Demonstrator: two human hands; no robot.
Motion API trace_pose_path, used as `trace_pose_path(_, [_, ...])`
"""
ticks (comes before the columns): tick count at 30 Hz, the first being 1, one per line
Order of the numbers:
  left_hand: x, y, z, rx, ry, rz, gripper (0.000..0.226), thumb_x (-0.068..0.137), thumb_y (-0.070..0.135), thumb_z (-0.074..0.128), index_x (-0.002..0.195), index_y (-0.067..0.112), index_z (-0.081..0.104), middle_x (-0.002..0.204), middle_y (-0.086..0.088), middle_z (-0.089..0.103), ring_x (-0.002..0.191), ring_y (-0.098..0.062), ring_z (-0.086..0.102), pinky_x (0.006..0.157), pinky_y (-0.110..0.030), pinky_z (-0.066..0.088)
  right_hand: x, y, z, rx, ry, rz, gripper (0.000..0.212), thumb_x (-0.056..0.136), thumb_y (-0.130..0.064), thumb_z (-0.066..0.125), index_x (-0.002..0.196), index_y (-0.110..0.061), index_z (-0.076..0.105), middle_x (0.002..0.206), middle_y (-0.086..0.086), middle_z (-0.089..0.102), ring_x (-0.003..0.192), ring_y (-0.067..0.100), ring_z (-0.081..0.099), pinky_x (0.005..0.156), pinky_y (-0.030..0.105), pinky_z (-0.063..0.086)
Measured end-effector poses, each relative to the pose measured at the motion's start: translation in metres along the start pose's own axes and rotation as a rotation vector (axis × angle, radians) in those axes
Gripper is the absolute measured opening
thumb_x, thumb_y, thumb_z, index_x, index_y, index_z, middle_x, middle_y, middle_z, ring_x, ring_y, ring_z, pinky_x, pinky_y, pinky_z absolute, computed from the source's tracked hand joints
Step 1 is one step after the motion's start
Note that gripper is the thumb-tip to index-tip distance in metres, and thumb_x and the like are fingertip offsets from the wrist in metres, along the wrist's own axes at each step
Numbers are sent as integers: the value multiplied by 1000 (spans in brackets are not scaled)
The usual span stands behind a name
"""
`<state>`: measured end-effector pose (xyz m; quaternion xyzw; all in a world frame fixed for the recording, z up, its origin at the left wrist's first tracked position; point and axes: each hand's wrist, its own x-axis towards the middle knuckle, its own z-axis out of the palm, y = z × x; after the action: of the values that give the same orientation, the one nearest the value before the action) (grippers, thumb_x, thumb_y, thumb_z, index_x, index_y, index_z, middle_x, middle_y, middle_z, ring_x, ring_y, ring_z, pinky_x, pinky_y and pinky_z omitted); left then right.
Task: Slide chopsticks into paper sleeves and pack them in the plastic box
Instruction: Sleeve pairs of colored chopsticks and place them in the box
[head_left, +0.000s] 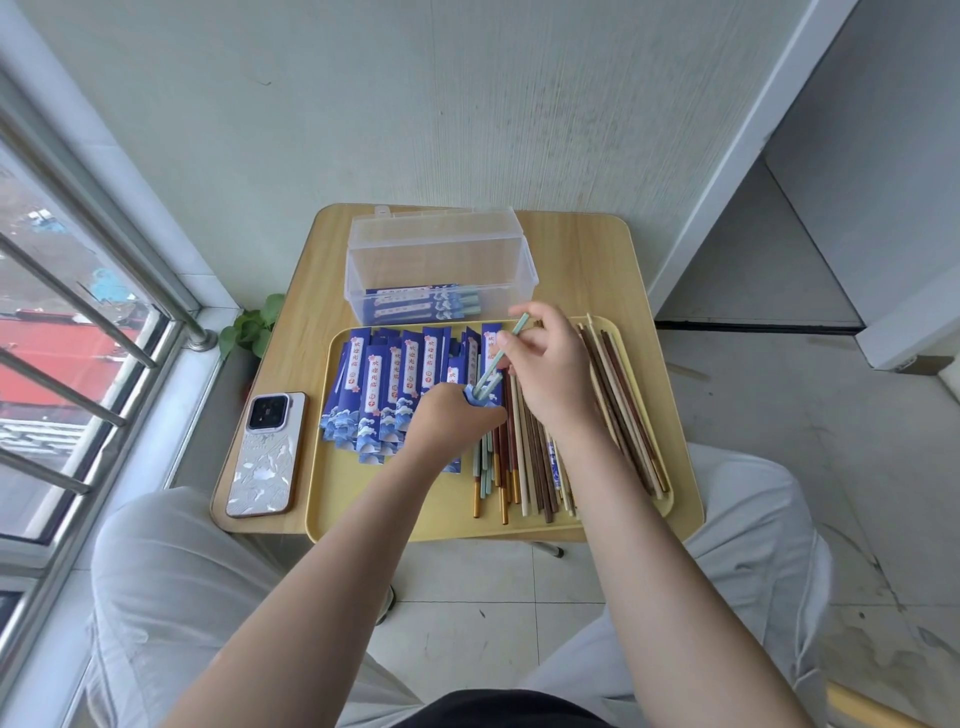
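Observation:
My right hand (550, 364) pinches a pair of pale green chopsticks (500, 356), their lower tips inside the mouth of a blue paper sleeve (480, 396). My left hand (452, 421) grips that sleeve over the yellow tray (415, 512). Several empty blue sleeves (387, 387) lie fanned on the tray's left half. Loose chopsticks (535, 467) in brown, gold, cream and green lie on its right half. The clear plastic box (441, 260) stands open behind the tray, with a few sleeved pairs (421, 304) on its floor.
A phone (267, 454) lies on the small wooden table (582, 249) left of the tray. A green plant (252, 325) sits by the table's left edge. A window with metal bars (78, 322) is at left, a wall behind. My knees are under the table's front.

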<state>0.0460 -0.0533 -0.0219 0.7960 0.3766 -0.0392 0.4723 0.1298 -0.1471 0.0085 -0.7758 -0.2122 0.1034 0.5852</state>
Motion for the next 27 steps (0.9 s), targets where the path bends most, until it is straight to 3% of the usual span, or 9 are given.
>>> trace_pose_path(3, [3,2,-2,-71,14,-4,27,80,25,71,69,10,52,64,-9,50,59,-23,45,57,-34,39,-2,4,5,-62,-154,31,12,96,-20,62,103,-19,72,86,-5,76,82,10,71,79,41,58])
trace_pose_path(6, [5,2,-5,-53,31,20,26,83,28,69,72,7,59,67,-10,59,57,-23,53,57,-33,45,-7,0,4,-202,-319,57,23,100,-28,59,111,-19,76,101,-8,74,92,3,65,77,18,48])
trace_pose_path(9, [8,0,-7,15,70,54,27,83,29,69,84,3,60,77,-13,68,58,-17,55,53,-28,43,-6,-2,2,-207,-381,74,22,97,-27,64,116,-20,74,107,-4,73,98,7,66,76,13,48])
trace_pose_path(13, [8,4,-15,137,122,108,26,84,28,70,92,14,49,85,-4,61,64,-11,50,53,-25,38,2,-4,4,-112,-358,134,13,93,-13,68,104,-12,75,91,3,74,81,7,69,72,19,56])
trace_pose_path(15, [10,10,-22,174,160,178,42,84,32,73,114,14,50,91,-1,60,71,-12,55,60,-29,43,9,-8,4,25,-351,189,7,93,-5,67,95,-8,73,79,6,71,63,6,68,62,17,54])
trace_pose_path(18, [20,13,-33,188,325,374,81,79,36,79,144,16,35,105,-4,64,95,-25,62,85,-43,50,29,-16,0,123,-201,258,6,94,-6,67,93,-11,70,82,8,72,58,10,69,58,20,56])
trace_pose_path(20, [30,12,-41,202,434,424,92,77,31,78,152,16,27,136,-8,53,125,-29,51,108,-51,38,46,-18,-4,173,-9,279,6,95,-8,66,94,-14,69,84,6,73,61,11,70,61,24,59])
trace_pose_path(24, [52,6,-60,271,485,342,83,89,32,67,156,11,23,158,-8,31,147,-26,27,120,-42,21,87,-15,-2,343,309,270,10,98,-9,61,93,-15,67,82,8,74,68,20,74,69,32,61])
trace_pose_path(27, [70,2,-67,408,467,358,78,93,35,61,156,11,23,163,-8,24,152,-27,15,124,-43,10,114,-13,12,362,340,276,13,100,-9,58,108,-5,67,82,9,73,68,20,74,67,30,61])
